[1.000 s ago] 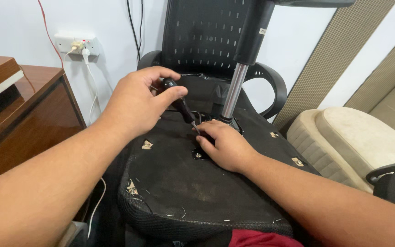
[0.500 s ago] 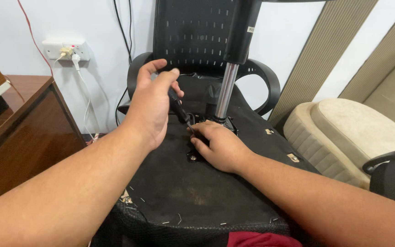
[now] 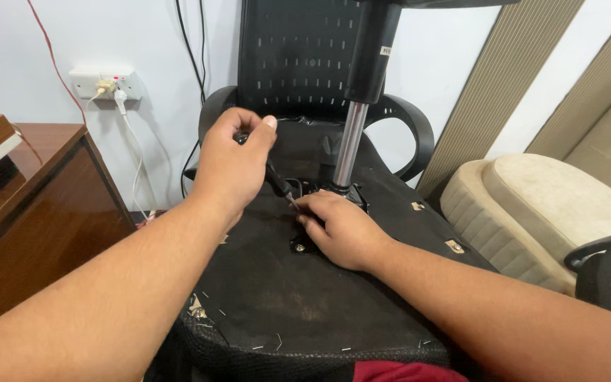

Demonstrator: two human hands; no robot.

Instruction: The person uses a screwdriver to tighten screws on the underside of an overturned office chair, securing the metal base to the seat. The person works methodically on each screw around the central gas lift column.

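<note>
In the head view, an office chair lies overturned with the black fabric underside of its seat (image 3: 298, 297) facing up and filling the middle of the frame. The left hand (image 3: 233, 164) is closed around the black handle of a screwdriver (image 3: 275, 180), thumb and fingers wrapped over the handle's top end, and the tool slants down and to the right toward the middle of the seat underside. Its metal tip meets a black mounting plate (image 3: 304, 244) there, just beside the fingertips of the right hand (image 3: 341, 230). The right hand lies palm down on the plate, its fingers curled loosely and pressed around the spot where the tip lands; it grips nothing that can be made out. A screw head shows at the plate's near left corner. Just behind the right hand a chrome gas-lift column (image 3: 348, 147) rises from the plate into a black sleeve. Small metal brackets and loose staples dot the seat's left, right and near edges. Beyond the far edge stands the perforated black backrest (image 3: 295, 56) with curved armrests on either side. A brown wooden desk (image 3: 44, 205) stands left of the seat, a white wall socket (image 3: 104, 83) with plugs above it, and a beige cushioned sofa (image 3: 553, 212) to the right.
</note>
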